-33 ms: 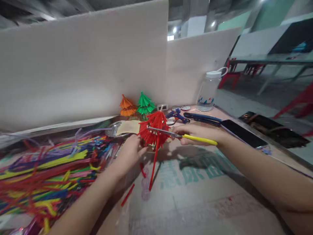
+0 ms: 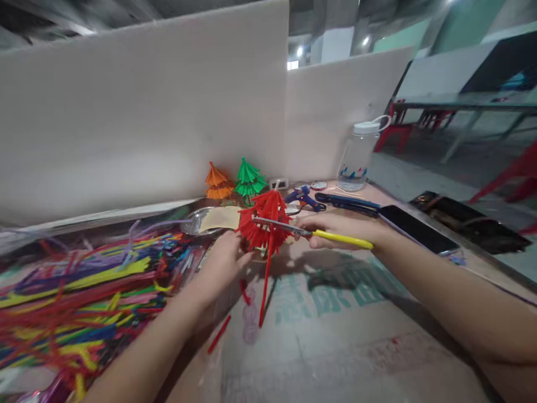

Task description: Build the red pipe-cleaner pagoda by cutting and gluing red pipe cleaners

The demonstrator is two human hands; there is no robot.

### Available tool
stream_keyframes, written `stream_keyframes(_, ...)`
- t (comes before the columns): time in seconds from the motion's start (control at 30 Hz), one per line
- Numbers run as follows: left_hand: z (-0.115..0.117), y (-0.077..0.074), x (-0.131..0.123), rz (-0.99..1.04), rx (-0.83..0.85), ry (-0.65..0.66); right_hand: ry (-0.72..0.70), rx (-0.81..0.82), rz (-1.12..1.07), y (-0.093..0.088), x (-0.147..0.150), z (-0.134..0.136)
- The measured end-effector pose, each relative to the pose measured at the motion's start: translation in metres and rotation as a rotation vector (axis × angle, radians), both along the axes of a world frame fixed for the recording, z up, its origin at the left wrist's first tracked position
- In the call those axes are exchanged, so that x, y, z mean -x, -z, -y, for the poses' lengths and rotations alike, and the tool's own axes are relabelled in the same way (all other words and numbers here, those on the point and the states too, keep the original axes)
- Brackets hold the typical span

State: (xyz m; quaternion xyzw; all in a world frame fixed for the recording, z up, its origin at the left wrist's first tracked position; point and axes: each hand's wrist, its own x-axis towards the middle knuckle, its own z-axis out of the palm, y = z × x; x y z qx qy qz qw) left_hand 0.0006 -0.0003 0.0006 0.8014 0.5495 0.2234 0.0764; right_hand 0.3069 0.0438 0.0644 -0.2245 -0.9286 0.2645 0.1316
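A red pipe-cleaner tree [image 2: 262,215] with layered, fringed branches stands in front of me on a pale stick. My left hand [image 2: 226,254] grips its left side, with the fingertips partly hidden behind the branches. In my right hand [image 2: 331,226] are yellow-handled scissors [image 2: 342,239], seen almost edge-on. Their blades lie level across the front of the tree. From under the blades a long red pipe cleaner [image 2: 265,288] hangs down towards the table. Short red pipe-cleaner pieces [image 2: 218,334] lie below the tree, near a clear plastic piece [image 2: 250,322].
Loose coloured pipe cleaners [image 2: 96,296] are heaped at the left. Behind stand an orange tree [image 2: 218,182] and a green tree [image 2: 249,178]. A blue glue gun [image 2: 305,197], a water bottle [image 2: 356,159] and a phone [image 2: 419,229] line the back right.
The lower end of the hanging red pipe cleaner has swung slightly to the right. Both hands and the scissors stay practically where they were.
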Motion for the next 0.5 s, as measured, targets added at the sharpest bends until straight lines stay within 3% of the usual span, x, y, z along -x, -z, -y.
stream_keyframes(0.23,0.001,0.000,-0.003,0.005,-0.023,0.036,0.056,0.036,-0.035,0.010,0.003,-0.005)
stream_keyframes(0.5,-0.005,0.012,-0.007,0.197,0.083,0.019,0.070,-0.006,0.107,-0.001,0.002,0.004)
